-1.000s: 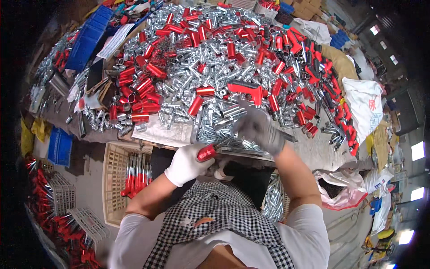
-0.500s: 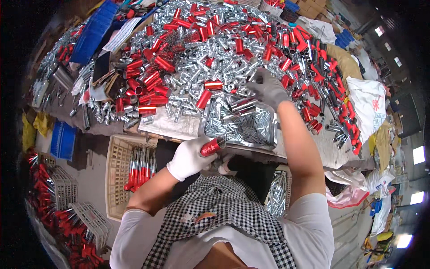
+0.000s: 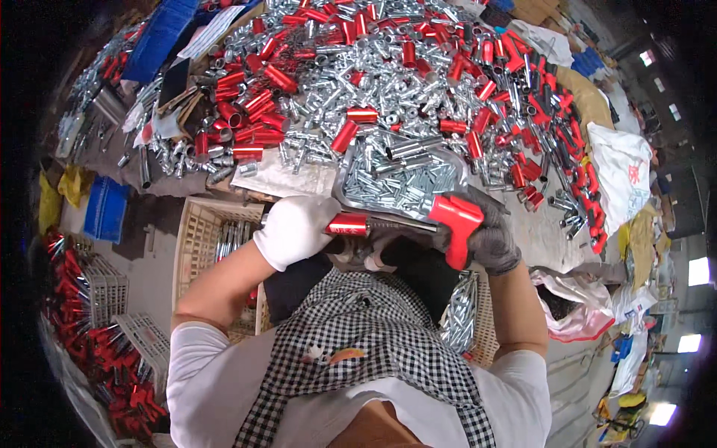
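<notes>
My left hand [image 3: 293, 228], in a white glove, is closed around a short red metal tube [image 3: 348, 224] with pale lettering. A dark grey glove covers my right hand [image 3: 493, 237], which grips a red pistol-shaped handle [image 3: 455, 222]. From the handle a thin metal rod [image 3: 411, 223] points left toward the open end of the tube. What looks like a coil spring [image 3: 382, 222] lies between tube and rod; whether they are joined, I cannot make out. Just beyond my hands sits a metal tray [image 3: 343, 196] of small silver pins.
Silver fittings and red tubes [image 3: 280, 78] are heaped across the table. More red handles [image 3: 590, 175] lie along its right side. Below stand a cream plastic crate [image 3: 196, 224] on the left and another crate [image 3: 487, 321] of silver parts on the right.
My right hand has come back from the pile and now grips a red pistol-shaped handle with a rod. My left hand has moved slightly left and turned the tube's end to the right.
</notes>
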Tool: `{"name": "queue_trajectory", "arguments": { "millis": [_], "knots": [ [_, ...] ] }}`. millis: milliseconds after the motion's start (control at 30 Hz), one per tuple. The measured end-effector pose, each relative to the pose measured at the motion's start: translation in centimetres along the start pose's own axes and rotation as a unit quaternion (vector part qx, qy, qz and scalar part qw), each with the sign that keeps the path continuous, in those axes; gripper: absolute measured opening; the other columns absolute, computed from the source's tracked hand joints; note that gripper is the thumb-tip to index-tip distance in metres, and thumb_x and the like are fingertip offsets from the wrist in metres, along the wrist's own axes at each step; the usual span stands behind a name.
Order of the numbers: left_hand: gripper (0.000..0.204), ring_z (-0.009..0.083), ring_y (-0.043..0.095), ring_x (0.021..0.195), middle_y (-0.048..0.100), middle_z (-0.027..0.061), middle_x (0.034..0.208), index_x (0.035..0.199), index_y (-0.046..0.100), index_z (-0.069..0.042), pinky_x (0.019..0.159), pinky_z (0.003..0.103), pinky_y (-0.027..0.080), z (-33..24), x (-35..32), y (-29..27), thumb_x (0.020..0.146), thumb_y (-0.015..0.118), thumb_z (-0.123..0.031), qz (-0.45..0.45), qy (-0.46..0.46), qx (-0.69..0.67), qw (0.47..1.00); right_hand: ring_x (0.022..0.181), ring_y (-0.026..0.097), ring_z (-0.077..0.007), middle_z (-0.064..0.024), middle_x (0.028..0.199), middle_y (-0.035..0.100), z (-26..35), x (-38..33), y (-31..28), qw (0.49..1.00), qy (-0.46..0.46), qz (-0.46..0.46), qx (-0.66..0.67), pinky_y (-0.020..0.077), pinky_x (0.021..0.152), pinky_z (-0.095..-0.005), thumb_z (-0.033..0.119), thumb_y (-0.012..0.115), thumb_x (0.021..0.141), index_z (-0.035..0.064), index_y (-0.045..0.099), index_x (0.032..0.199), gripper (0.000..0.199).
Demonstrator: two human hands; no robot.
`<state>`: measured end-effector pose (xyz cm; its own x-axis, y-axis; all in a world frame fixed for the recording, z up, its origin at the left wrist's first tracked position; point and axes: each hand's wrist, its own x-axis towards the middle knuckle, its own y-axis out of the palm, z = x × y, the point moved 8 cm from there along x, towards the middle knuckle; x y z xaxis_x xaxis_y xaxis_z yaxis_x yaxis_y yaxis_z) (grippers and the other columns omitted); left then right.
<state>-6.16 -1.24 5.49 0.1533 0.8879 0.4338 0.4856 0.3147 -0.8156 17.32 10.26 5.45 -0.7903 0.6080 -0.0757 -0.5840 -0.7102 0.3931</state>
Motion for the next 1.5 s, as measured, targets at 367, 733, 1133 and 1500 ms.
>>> {"name": "queue_trajectory", "arguments": {
  "millis": [367,733,1133,1500],
  "knots": [
    [0.021,0.0334,0.064,0.068,0.061,0.0129,0.071,0.08,0.058,-0.006,0.062,0.044,0.051,-4.1,0.5,2.5,0.068,0.072,-0.016,0.122,0.052,0.026,0.991,0.098,0.067,-0.0213,-0.0072,0.104,0.07,-1.7,-1.2,4.5,0.874,-0.016,0.125,-0.47,0.0537,0.085,-0.0344,0.023,0.079,0.077,0.0119,0.063,0.121,0.048],
    [0.025,0.0163,0.058,0.062,0.061,0.0077,0.066,0.08,0.063,-0.001,0.059,0.037,0.047,-6.0,-4.3,9.2,0.071,0.075,-0.02,0.561,-0.101,-0.383,0.727,0.081,0.064,-0.0319,-0.0137,0.098,0.061,-0.6,-5.4,11.3,0.524,-0.41,0.344,-0.663,0.0537,0.068,-0.0424,0.018,0.064,0.074,0.0101,0.066,0.107,0.034],
    [0.011,0.0251,0.061,0.052,0.057,0.0087,0.061,0.073,0.058,-0.009,0.043,0.04,0.047,-5.1,3.3,0.4,0.077,0.061,-0.019,0.038,0.202,0.172,0.963,0.068,0.06,-0.0108,-0.0054,0.091,0.065,-7.4,-2.5,7.5,0.961,0.248,-0.021,0.119,0.0536,0.063,-0.0265,0.036,0.077,0.074,0.0028,0.06,0.12,0.059],
    [0.036,0.0379,0.065,0.075,0.066,0.0181,0.076,0.084,0.065,-0.007,0.069,0.047,0.051,-4.2,1.4,4.4,0.081,0.067,-0.042,0.394,0.013,-0.081,0.916,0.086,0.066,-0.0318,-0.0121,0.108,0.066,-1.4,-3.1,8.0,0.589,-0.314,0.187,-0.721,0.0519,0.07,-0.0409,0.022,0.075,0.072,0.0124,0.061,0.123,0.054]
  ]
}}
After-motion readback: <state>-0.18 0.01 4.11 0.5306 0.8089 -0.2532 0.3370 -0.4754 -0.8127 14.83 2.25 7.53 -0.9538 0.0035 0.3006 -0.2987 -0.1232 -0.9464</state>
